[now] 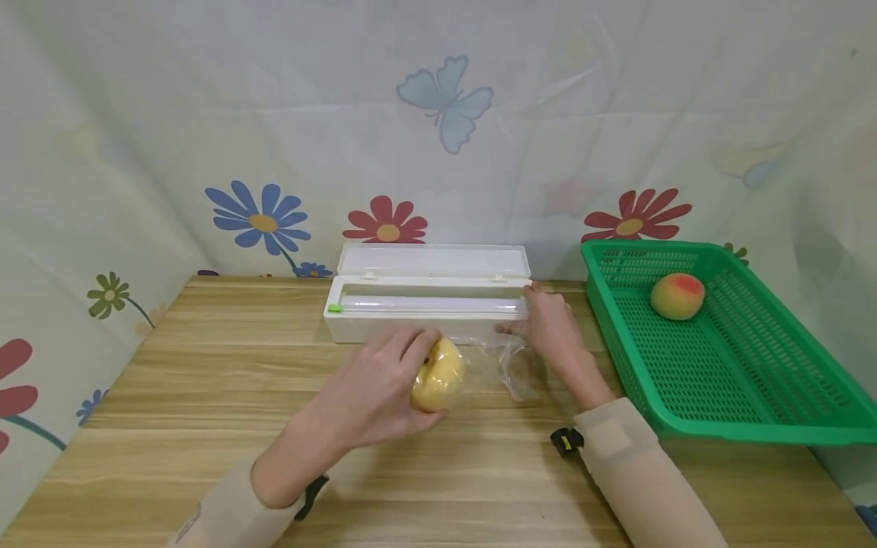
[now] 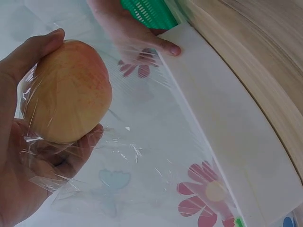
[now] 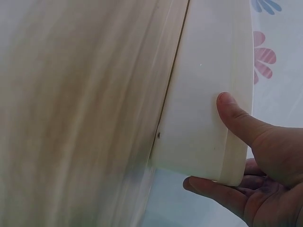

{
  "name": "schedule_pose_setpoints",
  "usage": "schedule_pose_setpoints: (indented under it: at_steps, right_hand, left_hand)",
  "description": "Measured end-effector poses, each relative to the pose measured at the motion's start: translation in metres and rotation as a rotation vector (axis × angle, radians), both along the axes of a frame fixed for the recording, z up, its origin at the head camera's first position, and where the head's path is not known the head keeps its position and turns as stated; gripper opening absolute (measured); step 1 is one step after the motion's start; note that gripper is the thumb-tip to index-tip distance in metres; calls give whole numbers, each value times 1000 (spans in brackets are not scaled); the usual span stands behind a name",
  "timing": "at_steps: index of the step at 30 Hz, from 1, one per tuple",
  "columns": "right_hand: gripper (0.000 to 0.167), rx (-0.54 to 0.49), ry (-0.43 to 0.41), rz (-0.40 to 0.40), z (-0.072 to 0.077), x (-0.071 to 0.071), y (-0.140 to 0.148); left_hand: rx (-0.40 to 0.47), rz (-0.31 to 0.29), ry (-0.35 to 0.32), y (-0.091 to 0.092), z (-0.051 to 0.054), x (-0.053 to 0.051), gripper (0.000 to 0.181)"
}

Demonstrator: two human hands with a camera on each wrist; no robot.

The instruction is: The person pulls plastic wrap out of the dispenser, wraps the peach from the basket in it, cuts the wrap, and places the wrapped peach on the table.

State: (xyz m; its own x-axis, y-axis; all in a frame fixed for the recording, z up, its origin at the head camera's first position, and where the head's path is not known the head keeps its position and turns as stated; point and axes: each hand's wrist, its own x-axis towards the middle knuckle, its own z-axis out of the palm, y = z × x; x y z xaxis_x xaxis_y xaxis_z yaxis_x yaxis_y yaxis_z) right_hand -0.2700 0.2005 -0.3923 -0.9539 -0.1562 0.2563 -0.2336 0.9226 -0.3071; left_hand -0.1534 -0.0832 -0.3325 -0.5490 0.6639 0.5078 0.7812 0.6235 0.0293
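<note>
nearest, two pale sleeves reach in over the wood-grain worktop, a black strap showing at the right wrist. the left hand has its fingers curled around a yellow fruit with a reddish blush, held just in front of a long white box. clear film clings round the fruit and spreads from it toward the box. the right hand grips the box's right end, thumb on the front face, forefinger at the end. inside the box lies a roll; a green clip sits at its left, and the lid stands open behind. to the right, a green basket holds a peach near its far end. beyond hangs a pale cloth printed with flowers and a blue butterfly.
</note>
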Motion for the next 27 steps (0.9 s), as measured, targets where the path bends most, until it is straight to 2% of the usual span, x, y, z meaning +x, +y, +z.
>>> schedule_pose_setpoints:
  at_steps: [8, 17, 21, 27]
  right_hand:
    - [79, -9, 24, -5, -2, 1, -2]
    - [77, -27, 38, 5, -1, 3, -3]
    - [77, -23, 39, 0, -1, 3, -3]
    - [73, -33, 30, -1, 0, 3, -3]
  left_hand:
    - [-5, -6, 11, -1, 5, 13, 83]
    - [-3, -39, -58, -1, 5, 22, 83]
    - [14, -44, -117, -2, 4, 24, 84]
    - [17, -46, -248, -5, 0, 24, 83]
